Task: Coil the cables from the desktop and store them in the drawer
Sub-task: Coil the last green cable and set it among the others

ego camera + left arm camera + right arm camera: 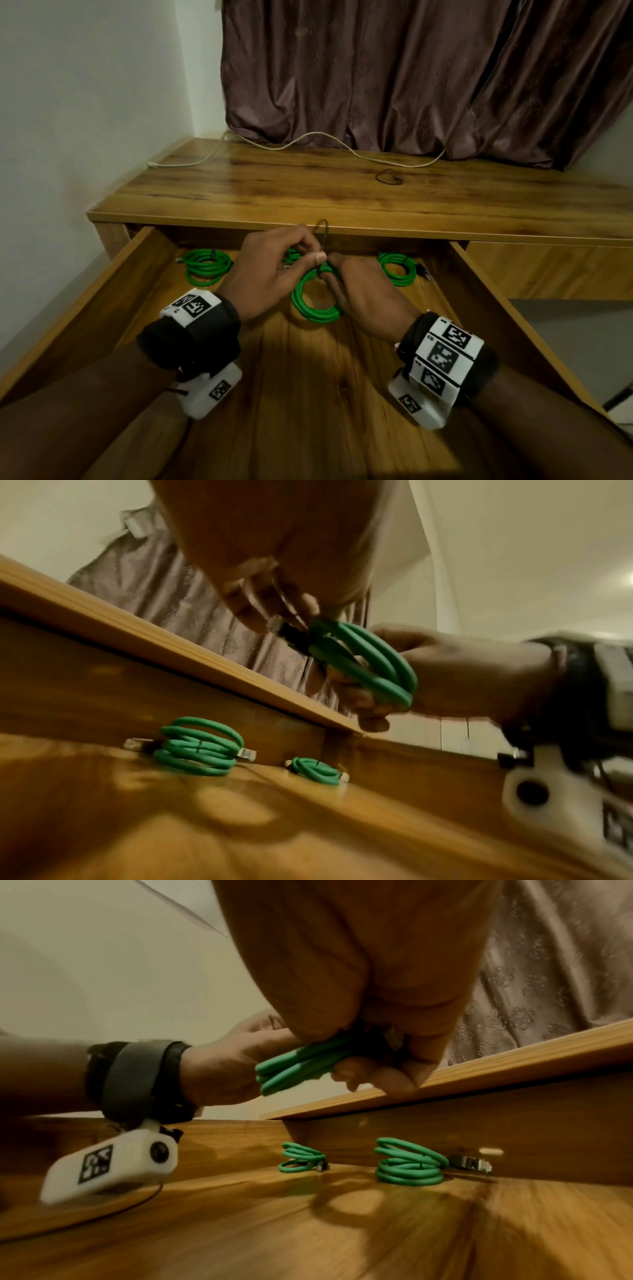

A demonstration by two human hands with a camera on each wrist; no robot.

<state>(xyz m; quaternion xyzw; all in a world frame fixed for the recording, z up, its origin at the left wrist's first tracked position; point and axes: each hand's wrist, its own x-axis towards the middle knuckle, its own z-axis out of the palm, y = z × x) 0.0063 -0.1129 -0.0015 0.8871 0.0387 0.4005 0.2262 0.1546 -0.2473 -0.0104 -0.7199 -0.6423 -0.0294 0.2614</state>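
Pinching green coil (317, 301), both hands' grip shows; only head view shows desktop tie (388, 178).

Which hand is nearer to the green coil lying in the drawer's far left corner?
Left. The left hand is just right of that far-left coil, while the right hand is farther right, beyond the held coil both hands grip.

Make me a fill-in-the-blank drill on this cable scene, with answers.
1. Both hands hold a coiled cable whose colour is ____.
2. Besides the held one, the open drawer holds ____ green coils.
3. A pale cable lies uncoiled on the ____.
4. Behind the desk hangs a ____.

Answers: green; two; desktop; curtain
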